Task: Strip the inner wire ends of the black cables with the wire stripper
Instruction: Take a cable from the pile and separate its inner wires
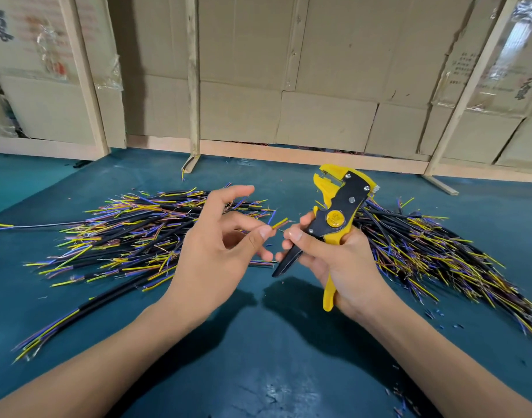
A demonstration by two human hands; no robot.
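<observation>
Two hands work mid-worktop [258,372]: left hand [219,248] pinches a short yellow wire end [279,223] between thumb and finger, other fingers loosely spread; right hand [334,260] grips the yellow-black wire stripper [338,203], head up. Black cables [132,233] with yellow, blue, purple cores lie piled left of the left hand, another pile [433,251] right of the right. Likely light, bendy, slippery; hold near the sheath edge.

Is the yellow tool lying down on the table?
No, the right hand grips the yellow wire stripper upright, its head raised above the blue table.
</observation>
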